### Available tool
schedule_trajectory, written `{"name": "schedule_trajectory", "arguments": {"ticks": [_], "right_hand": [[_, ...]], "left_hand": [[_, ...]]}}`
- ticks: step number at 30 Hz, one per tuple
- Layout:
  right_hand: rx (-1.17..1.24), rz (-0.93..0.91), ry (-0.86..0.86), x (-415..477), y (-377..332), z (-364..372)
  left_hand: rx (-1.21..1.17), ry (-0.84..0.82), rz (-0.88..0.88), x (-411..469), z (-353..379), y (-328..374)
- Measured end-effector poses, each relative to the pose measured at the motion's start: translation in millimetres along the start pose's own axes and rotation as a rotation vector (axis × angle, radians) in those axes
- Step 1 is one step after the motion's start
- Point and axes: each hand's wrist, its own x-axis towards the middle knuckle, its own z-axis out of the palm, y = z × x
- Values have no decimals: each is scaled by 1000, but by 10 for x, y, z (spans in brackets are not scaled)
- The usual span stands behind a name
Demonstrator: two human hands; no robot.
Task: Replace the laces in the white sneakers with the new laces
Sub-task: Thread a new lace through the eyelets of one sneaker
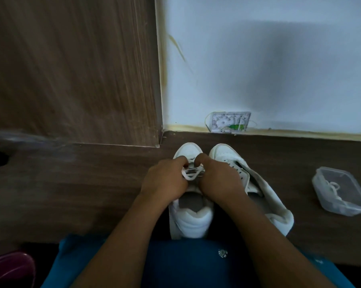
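**Both hands on the lace of the near sneaker**

A person sits at a dark wooden tabletop [82, 183] pushed up against a pale wall [258, 59], forearms reaching forward over a blue garment [175, 265] on the lap. Two white sneakers stand side by side with their toes towards the wall and their heels at the near edge.

The left-side sneaker [191, 221] sits upright with its grey insole showing. Both hands are bunched over the front of it. The left hand [165, 179] has its fingers curled in tight and pinches a white lace [193, 173] from the left. The right hand [219, 179] is curled the same way and grips the lace from the other side, with one bent finger hooked over the top. Between the two hands the lace shows as a few crossed loops lying on the shoe's eyelet area.

The right-side sneaker [269, 196] lies just beside the first, angled out to the right, its flaps spread wide and a row of dark eyelets visible.

Well off to the right on the tabletop rests a clear plastic container [339, 208] with a coil of white laces [334, 187] inside.

A tall wood-grain panel [71, 69] stands at the left. A small open junction box [229, 122] with a green part is fixed low on the wall. A maroon object [11, 269] shows in the bottom-left corner.
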Motion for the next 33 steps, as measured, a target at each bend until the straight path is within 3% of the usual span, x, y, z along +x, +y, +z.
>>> {"name": "schedule_trajectory", "arguments": {"ticks": [8,14,20,22,26,28,30,33], "right_hand": [[17,-71,-80,33,21,-16],[186,-76,-168,-9,8,-235],[233,-59,-237,16,3,-250],[393,-13,-235,47,38,-250],[610,106,-129,154,70,-222],[594,68,-174,137,66,-245],[505,-26,-232,98,66,-292],[397,-114,-188,99,112,-312]], "left_hand": [[-219,-97,116,74,-40,-167],[-414,-318,18,116,-130,-257],[-562,-406,36,130,-169,-279],[-669,-382,-11,138,-182,-272],[-756,-170,-96,175,-175,-245],[-744,-163,-65,173,-175,-237],[-758,-281,22,143,-201,-245],[-651,-428,108,100,-209,-282]]}}
